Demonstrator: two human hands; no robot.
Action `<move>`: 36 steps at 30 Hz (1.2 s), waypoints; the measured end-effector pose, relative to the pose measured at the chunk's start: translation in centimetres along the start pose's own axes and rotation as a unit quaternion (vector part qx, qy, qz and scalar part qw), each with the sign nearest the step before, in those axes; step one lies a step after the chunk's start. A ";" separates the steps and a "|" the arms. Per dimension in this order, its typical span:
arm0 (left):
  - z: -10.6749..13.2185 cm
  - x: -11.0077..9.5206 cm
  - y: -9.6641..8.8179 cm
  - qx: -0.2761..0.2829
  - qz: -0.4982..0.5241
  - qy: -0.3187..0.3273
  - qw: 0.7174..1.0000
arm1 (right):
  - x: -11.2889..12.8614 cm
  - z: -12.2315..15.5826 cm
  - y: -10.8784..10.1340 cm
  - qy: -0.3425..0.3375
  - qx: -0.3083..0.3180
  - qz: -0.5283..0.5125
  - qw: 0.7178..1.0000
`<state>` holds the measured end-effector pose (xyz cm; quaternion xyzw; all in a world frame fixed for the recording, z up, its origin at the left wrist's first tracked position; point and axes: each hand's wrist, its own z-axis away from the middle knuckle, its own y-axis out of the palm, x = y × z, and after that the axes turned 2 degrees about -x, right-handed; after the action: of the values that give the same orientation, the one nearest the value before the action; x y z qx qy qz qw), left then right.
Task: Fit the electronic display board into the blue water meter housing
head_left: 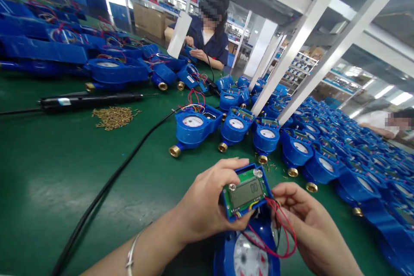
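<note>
green tabletop (145,194) is filling much of the head view, with blue meters (318,177) standing in rows at right. the left hand (210,196) is gripping a blue case (265,180) just above a dial (250,254); its display board (246,193) is already sitting inside. the right hand (304,211) is bunching its fingers by the case's corner, perhaps pinching wires; i cannot tell. red wires (295,241) are looping outside, so wiring is seemingly awaiting completion.

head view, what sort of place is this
Probably a meter assembly workshop: many blue meters crowd the green table, small brass-coloured pieces lie heaped by a corded black tool, and another person works beyond.
</note>
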<state>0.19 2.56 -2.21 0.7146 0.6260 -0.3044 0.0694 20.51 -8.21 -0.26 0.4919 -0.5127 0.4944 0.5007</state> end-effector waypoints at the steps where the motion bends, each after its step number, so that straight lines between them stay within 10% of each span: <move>1: 0.0 0.0 -0.1 0.000 -0.005 0.005 1.000 | 0.2 -0.1 0.0 0.008 0.004 0.018 1.000; 12: -0.1 0.5 -0.4 0.034 0.013 0.000 0.999 | 0.3 -1.7 -0.1 -0.143 0.009 0.243 0.959; 20: -0.3 0.6 -0.2 0.059 0.050 -0.051 0.996 | -0.9 -3.3 0.7 -0.393 -0.097 0.351 0.844; 32: -0.2 -0.1 0.0 0.066 0.106 -0.127 0.984 | 0.5 -2.7 0.3 -0.309 -0.058 0.389 0.866; 36: -0.3 0.0 0.0 0.071 0.119 -0.137 0.981 | -0.4 -2.6 0.5 -0.374 -0.050 0.322 0.869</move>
<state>0.27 2.69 -1.99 0.7389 0.4975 -0.4326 0.1389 20.12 -5.56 -0.66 0.4219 -0.8154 0.3810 0.1090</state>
